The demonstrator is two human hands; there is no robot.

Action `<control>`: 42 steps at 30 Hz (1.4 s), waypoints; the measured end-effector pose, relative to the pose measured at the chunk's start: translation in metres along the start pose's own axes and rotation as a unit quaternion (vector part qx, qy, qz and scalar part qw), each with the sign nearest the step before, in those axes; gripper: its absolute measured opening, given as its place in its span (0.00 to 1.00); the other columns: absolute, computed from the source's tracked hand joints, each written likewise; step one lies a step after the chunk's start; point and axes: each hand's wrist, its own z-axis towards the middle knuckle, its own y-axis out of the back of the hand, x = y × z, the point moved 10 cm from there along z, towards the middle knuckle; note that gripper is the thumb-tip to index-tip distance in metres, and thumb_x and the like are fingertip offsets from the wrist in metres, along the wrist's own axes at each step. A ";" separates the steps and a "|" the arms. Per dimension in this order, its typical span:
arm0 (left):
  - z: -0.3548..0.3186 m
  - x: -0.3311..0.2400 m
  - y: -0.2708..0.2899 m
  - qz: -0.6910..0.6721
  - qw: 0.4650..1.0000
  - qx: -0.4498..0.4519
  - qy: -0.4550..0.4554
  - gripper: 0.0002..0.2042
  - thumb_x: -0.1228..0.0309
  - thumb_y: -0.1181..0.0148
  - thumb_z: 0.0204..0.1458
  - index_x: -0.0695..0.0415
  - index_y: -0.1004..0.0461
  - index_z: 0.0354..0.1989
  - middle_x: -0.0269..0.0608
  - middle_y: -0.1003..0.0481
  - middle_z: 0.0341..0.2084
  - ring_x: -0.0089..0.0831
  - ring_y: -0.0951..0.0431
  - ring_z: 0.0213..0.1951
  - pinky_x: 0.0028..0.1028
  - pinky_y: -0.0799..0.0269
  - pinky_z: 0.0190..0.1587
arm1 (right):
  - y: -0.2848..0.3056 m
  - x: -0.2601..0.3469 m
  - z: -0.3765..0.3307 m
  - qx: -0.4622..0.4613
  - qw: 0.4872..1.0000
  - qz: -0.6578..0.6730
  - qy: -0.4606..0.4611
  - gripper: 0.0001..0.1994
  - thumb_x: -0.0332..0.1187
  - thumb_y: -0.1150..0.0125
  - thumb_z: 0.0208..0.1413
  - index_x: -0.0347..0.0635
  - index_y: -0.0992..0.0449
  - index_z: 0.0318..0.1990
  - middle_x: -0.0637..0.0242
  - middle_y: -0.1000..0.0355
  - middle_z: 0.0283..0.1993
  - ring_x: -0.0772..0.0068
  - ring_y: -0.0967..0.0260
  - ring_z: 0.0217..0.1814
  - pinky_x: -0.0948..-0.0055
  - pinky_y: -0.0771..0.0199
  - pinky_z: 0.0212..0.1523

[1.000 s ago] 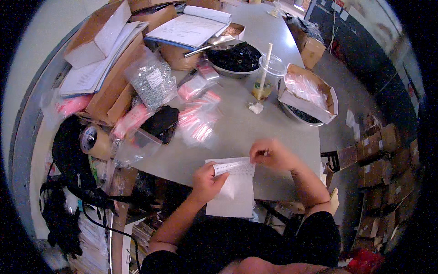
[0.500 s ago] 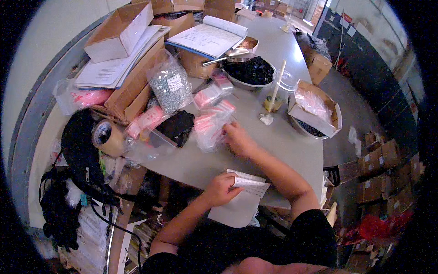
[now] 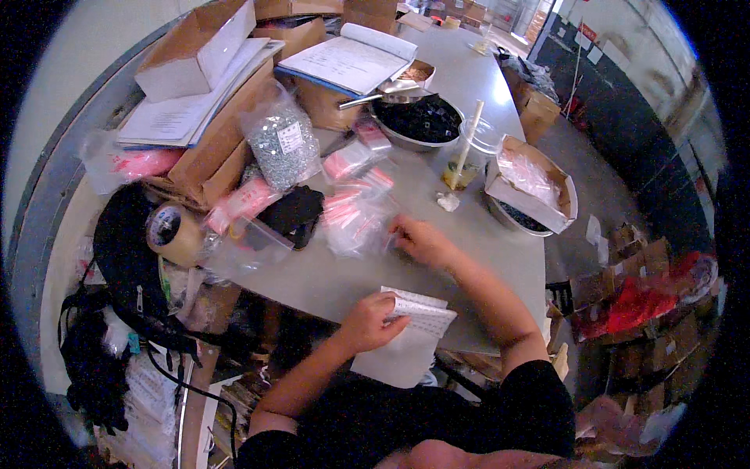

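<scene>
My left hand [image 3: 372, 324] is closed around some folded printed paper sheets [image 3: 418, 311], holding them at the table's front edge. A larger pale blank piece [image 3: 394, 363] hangs below the fingers. Further up the table, my right hand [image 3: 424, 242] has its fingers pinched at the right side of a loose pile of clear zip bags [image 3: 351, 223] with pink-red stripes. A see-through bag edge shows at these fingertips, though blurred. Behind that pile lies a bundle of similar bags [image 3: 348, 159]. A black pouch-like item [image 3: 293, 215] sits just left of the pile.
Left stand a clear bag of small metal parts [image 3: 281, 152], a tape roll [image 3: 175, 233] and cardboard boxes [image 3: 223, 144]. Beyond are a bowl of black parts [image 3: 418, 121] and a notepad [image 3: 348, 59]. A drink cup [image 3: 461, 168] and a carton of clear bags [image 3: 531, 184] stand right.
My right hand has drawn slightly right, away from the bag pile, with a bag edge at its fingers. My left hand keeps the sheets. Something red at far right has shifted upward.
</scene>
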 end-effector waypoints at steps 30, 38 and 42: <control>0.002 -0.006 0.017 -0.020 0.998 -0.056 -0.002 0.09 0.75 0.37 0.43 0.64 0.24 0.34 0.45 0.25 0.38 0.41 0.23 0.38 0.33 0.28 0.42 | 0.018 0.034 -0.072 0.142 0.935 0.323 0.045 0.13 0.27 0.33 0.48 0.41 0.29 0.40 0.72 0.31 0.37 0.81 0.35 0.40 0.78 0.34 0.38; 0.003 -0.008 0.014 -0.033 0.999 -0.028 -0.031 0.08 0.76 0.36 0.42 0.62 0.22 0.32 0.43 0.22 0.38 0.40 0.22 0.39 0.33 0.28 0.44 | 0.020 0.015 -0.094 0.095 0.950 0.295 0.042 0.11 0.23 0.33 0.49 0.41 0.32 0.36 0.76 0.33 0.31 0.85 0.37 0.35 0.80 0.36 0.35; 0.001 -0.008 0.010 -0.032 0.999 0.005 -0.024 0.07 0.76 0.35 0.41 0.61 0.21 0.31 0.42 0.21 0.37 0.39 0.20 0.37 0.32 0.27 0.42 | 0.017 0.003 -0.095 0.094 0.944 0.317 0.015 0.11 0.30 0.32 0.48 0.40 0.30 0.34 0.70 0.30 0.30 0.79 0.34 0.32 0.73 0.31 0.32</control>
